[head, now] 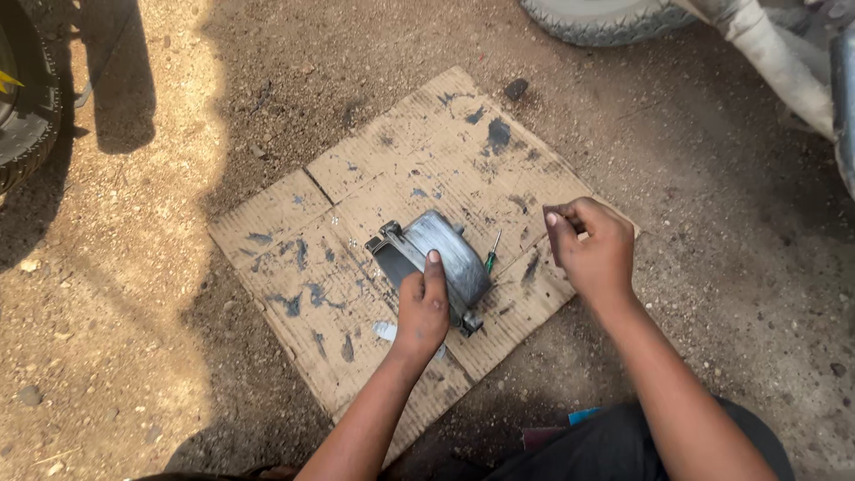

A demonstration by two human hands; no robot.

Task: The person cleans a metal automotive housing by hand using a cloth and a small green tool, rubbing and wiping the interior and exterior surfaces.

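left hand (421,307) gripping grey metal housing (441,258) on cardboard (356,187), right hand (590,248) curled shut

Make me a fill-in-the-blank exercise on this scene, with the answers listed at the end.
1. The grey metal part lies on a stained sheet of ____.
2. The ____ hand rests on the metal part.
3. The small screwdriver beside the part has a ____ handle.
4. The cardboard lies on bare ____, with a tyre at the top edge.

Missing words: cardboard; left; green; ground
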